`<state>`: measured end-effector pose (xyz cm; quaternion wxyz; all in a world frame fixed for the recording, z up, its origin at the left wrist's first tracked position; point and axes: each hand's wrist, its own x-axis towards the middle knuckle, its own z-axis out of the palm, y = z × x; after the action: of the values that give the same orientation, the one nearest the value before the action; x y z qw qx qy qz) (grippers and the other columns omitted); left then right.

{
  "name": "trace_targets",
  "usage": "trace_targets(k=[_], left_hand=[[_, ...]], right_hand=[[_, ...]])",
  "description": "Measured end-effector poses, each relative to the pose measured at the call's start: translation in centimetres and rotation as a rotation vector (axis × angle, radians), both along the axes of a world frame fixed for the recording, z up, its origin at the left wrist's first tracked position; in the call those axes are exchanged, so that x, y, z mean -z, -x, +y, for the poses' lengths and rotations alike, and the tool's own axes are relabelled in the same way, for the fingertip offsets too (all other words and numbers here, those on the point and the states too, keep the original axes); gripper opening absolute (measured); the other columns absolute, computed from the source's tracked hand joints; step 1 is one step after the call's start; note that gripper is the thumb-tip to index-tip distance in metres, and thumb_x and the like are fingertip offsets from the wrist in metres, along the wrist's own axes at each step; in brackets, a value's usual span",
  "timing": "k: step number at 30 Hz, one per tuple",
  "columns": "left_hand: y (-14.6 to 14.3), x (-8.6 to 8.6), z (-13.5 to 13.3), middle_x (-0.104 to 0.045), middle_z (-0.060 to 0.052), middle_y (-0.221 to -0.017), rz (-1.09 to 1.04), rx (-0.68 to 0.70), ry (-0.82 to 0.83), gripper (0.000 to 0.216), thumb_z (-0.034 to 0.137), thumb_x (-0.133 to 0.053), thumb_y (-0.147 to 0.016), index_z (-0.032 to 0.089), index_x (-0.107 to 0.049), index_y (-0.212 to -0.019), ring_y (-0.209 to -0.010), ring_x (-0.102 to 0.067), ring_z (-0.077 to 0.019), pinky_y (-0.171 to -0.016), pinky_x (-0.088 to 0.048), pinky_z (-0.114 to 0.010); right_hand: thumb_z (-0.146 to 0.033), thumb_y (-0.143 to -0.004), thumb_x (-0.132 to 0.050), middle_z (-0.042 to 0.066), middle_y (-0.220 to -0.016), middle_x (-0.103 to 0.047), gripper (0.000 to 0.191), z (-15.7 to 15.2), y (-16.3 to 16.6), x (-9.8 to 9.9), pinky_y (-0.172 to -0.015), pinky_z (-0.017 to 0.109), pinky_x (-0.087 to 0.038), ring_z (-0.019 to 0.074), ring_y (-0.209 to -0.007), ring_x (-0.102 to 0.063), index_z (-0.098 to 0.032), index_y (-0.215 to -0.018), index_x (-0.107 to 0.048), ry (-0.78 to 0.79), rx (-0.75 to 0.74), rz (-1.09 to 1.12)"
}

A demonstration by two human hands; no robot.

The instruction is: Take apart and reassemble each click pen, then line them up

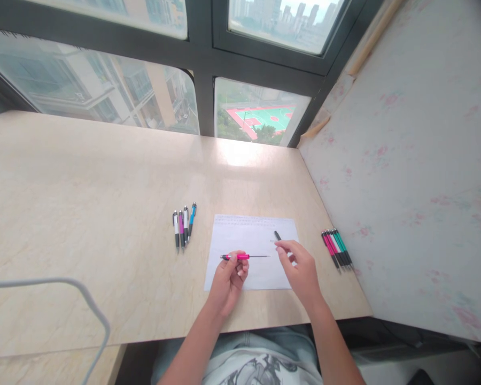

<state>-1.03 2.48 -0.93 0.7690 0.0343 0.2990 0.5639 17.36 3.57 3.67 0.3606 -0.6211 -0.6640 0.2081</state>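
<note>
In the head view my left hand [229,283] is closed around the pink barrel of a ballpoint pen [242,256]. From the barrel's right end a thin dark refill [260,256] sticks out bare, pointing right. My right hand [300,267] is just beyond the refill's tip, thumb and forefinger pinched together. A tiny, faint thing shows at those fingertips, too small to name. Just above them is the pen's black grip section [278,235], apart from the barrel. Under both hands lies a white sheet of paper [228,235] with rows of faint writing along its top.
Several assembled pens [181,227] lie left of the paper. Several pink, white and green pens [336,248] line up at right, beside the papered wall [404,187]. A grey cable [92,299] loops over the table [84,214] at lower left. Windows [260,115] border the far edge.
</note>
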Motion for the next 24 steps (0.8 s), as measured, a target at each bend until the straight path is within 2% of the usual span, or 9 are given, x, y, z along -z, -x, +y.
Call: trace_targets(k=[2,4,6,9,14,18,24], left_hand=[[-0.2,-0.1,0.0,-0.063,-0.005,-0.074,0.046,0.027,-0.014,0.024,0.029,-0.076,-0.078,0.009,-0.070,-0.090,-0.064,-0.056,-0.0071,-0.057,-0.047,-0.014],[-0.3,-0.2,-0.1,-0.064,-0.005,-0.074,0.098,0.060,-0.037,0.025,0.030,-0.074,-0.079,0.009,-0.070,-0.092,-0.065,-0.055,-0.0077,-0.057,-0.047,-0.015],[-0.3,-0.3,-0.1,-0.064,-0.006,-0.075,0.133,0.080,-0.050,0.026,0.031,-0.074,-0.079,0.009,-0.070,-0.092,-0.064,-0.055,-0.0081,-0.057,-0.046,-0.016],[-0.3,-0.3,-0.1,-0.063,-0.005,-0.074,0.131,0.069,-0.037,0.026,0.031,-0.076,-0.078,0.009,-0.070,-0.091,-0.063,-0.054,-0.0075,-0.058,-0.045,-0.016],[-0.3,-0.1,-0.2,-0.064,-0.005,-0.075,0.154,0.079,-0.065,0.025,0.031,-0.073,-0.080,0.010,-0.069,-0.092,-0.065,-0.055,-0.0079,-0.059,-0.045,-0.016],[-0.5,-0.2,-0.3,-0.065,-0.006,-0.075,0.216,0.115,-0.094,0.025,0.032,-0.071,-0.082,0.009,-0.070,-0.093,-0.066,-0.056,-0.0088,-0.060,-0.045,-0.018],[-0.3,-0.4,-0.3,-0.065,-0.005,-0.073,0.203,0.026,-0.059,0.025,0.032,-0.075,-0.078,0.010,-0.070,-0.090,-0.064,-0.056,-0.0081,-0.058,-0.045,-0.017]], right_hand=[[-0.029,-0.095,-0.045,0.009,-0.097,-0.069,0.027,-0.6,0.3,-1.5,-0.063,0.027,-0.050,0.0185,-0.083,-0.063,-0.021,-0.107,-0.067,-0.003,-0.120,-0.013],[-0.027,-0.093,-0.050,0.009,-0.099,-0.069,0.023,-0.9,0.4,-2.2,-0.071,0.031,-0.051,0.0208,-0.090,-0.062,-0.022,-0.106,-0.068,-0.015,-0.222,-0.118],[-0.023,-0.093,-0.051,0.008,-0.094,-0.069,0.019,-0.9,0.2,-2.4,-0.077,0.034,-0.050,0.0219,-0.091,-0.061,-0.023,-0.098,-0.069,-0.013,-0.289,-0.238],[-0.019,-0.093,-0.050,0.006,-0.086,-0.068,0.020,-0.9,-0.6,-2.3,-0.079,0.034,-0.049,0.0210,-0.087,-0.060,-0.023,-0.089,-0.069,0.007,-0.346,-0.337],[-0.023,-0.092,-0.054,0.006,-0.091,-0.069,0.014,-1.2,-1.6,-3.3,-0.079,0.034,-0.048,0.0213,-0.088,-0.061,-0.022,-0.097,-0.067,0.033,-0.375,-0.362],[-0.021,-0.094,-0.050,0.004,-0.084,-0.068,0.018,-1.2,-1.3,-3.9,-0.076,0.031,-0.047,0.0194,-0.084,-0.061,-0.022,-0.090,-0.067,0.059,-0.405,-0.364],[-0.014,-0.088,-0.052,0.005,-0.086,-0.066,0.015,-1.4,-2.5,-3.1,-0.075,0.032,-0.046,0.0205,-0.086,-0.060,-0.023,-0.082,-0.063,0.096,-0.335,-0.402]])
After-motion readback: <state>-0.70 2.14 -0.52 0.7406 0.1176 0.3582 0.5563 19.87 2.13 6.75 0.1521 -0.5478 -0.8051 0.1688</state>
